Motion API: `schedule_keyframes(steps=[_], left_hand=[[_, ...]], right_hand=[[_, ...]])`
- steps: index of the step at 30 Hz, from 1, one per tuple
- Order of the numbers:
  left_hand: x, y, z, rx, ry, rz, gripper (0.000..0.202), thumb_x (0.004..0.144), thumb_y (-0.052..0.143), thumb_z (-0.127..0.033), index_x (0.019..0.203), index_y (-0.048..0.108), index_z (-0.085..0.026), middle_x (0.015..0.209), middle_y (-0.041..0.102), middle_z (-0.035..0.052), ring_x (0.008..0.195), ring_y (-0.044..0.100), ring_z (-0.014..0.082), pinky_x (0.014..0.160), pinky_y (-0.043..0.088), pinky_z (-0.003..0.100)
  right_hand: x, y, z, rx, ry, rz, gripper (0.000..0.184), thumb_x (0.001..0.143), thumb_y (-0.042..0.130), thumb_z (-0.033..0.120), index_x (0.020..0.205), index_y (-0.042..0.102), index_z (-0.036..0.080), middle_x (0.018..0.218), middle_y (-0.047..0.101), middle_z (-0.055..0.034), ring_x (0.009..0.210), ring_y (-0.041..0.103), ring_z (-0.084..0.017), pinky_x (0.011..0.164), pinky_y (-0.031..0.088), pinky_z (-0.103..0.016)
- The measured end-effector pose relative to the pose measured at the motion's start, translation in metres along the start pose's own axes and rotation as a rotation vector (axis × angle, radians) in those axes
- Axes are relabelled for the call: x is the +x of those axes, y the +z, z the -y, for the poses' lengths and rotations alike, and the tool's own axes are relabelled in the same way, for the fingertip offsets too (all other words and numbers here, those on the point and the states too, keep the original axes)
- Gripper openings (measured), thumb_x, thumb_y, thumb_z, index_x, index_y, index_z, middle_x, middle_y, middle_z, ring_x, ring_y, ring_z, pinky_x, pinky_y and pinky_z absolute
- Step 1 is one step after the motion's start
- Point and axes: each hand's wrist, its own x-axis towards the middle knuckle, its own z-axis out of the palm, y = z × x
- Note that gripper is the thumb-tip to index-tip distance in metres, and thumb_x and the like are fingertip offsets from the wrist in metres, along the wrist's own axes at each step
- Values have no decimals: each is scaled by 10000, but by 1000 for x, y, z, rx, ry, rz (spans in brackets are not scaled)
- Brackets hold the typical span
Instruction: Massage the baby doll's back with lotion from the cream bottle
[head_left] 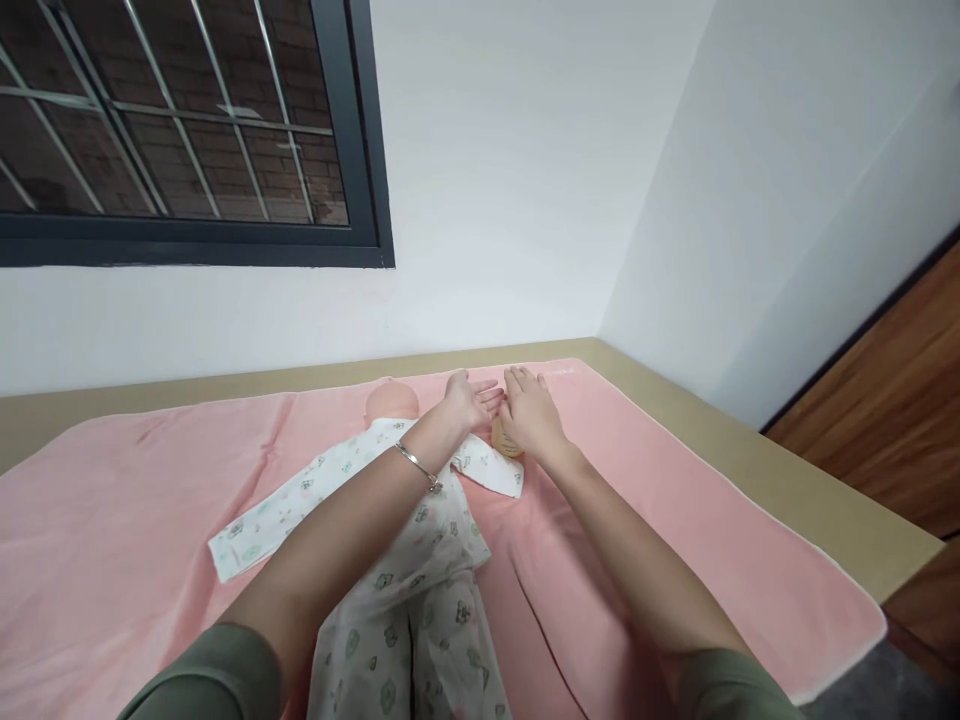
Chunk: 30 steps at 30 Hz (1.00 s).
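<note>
A baby doll with a bare round head (391,402) lies on a pink blanket (645,500). It wears a white, leaf-and-animal print top (439,530) and matching trousers (457,640). Reaching across the doll's upper body, my left hand (472,398) is turned palm up with its fingers stretched out. My right hand (529,408) faces it, fingers straight and close together. The fingertips of both hands come very near each other; whether they touch I cannot tell. Just below them, partly hidden by my right hand, is a small yellowish rounded object (507,438) beside the doll's sleeve (491,468).
The blanket covers a tan surface (675,420) that meets white walls (510,200) at the back and right. A dark-framed barred window (367,180) is at the upper left. Brown wooden panels (885,400) stand at the right, beyond the surface's edge.
</note>
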Motion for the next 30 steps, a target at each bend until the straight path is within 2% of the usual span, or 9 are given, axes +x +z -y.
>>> schedule_keyframes(steps=[3,7,11,15,19,21,23,26,30], left_hand=[[2,-1,10,19,-58,-5,551,970,182,-452,1190,520,-78,981,647,188,799,672,250,616,545,345],[-9,-8,26,65,-178,58,481,971,238,-426,1037,574,-88,779,631,132,681,634,249,593,526,364],[-32,-21,35,129,-265,96,444,946,345,-429,998,587,-61,774,632,156,708,635,277,633,517,397],[-70,-37,21,77,-132,117,403,963,329,-411,1023,590,-109,881,656,138,779,655,244,725,511,372],[-124,-59,-9,-93,43,280,413,966,334,-426,1178,578,-169,1173,657,112,1016,649,231,913,474,365],[-149,-73,-27,-161,82,335,465,969,338,-426,1299,511,-150,1313,599,119,1168,598,228,1018,421,359],[-172,-88,-44,-201,139,347,588,975,276,-490,1398,414,-105,1411,524,154,1290,520,250,1090,365,400],[-197,-100,-52,-234,267,375,683,976,147,-557,1459,350,-119,1456,487,150,1372,441,254,1145,297,455],[-214,-91,-27,-204,255,465,616,997,187,-512,1464,380,-160,1418,538,105,1389,420,206,1181,256,376]], right_hand=[[3,-4,5,-29,54,0,429,947,328,231,1278,547,66,1312,593,-181,1283,465,-280,1173,125,-496],[24,-23,16,19,211,156,430,989,300,325,1080,657,104,1136,683,-182,1171,564,-297,1139,110,-600],[38,-42,40,91,244,114,457,979,352,375,1239,602,94,1425,489,-231,1373,372,-368,1096,121,-694],[34,-44,80,368,200,31,550,989,341,412,1444,423,114,1566,286,-199,1460,242,-300,1161,100,-607],[14,-33,133,541,25,15,571,1005,291,431,1471,386,113,1561,314,-169,1474,207,-283,1191,67,-566],[-5,-35,161,589,-189,18,542,1013,278,394,1463,395,116,1542,361,-151,1471,223,-264,1203,57,-548],[-26,-44,182,599,-465,3,564,1008,316,395,1484,346,95,1585,269,-145,1490,140,-265,1212,71,-528],[-48,-61,194,611,-744,10,602,997,369,457,1479,345,97,1593,254,-126,1496,110,-264,1213,136,-510],[-40,-63,177,603,-573,-107,498,1016,307,346,1471,365,152,1570,322,-101,1476,213,-241,1198,194,-529]])
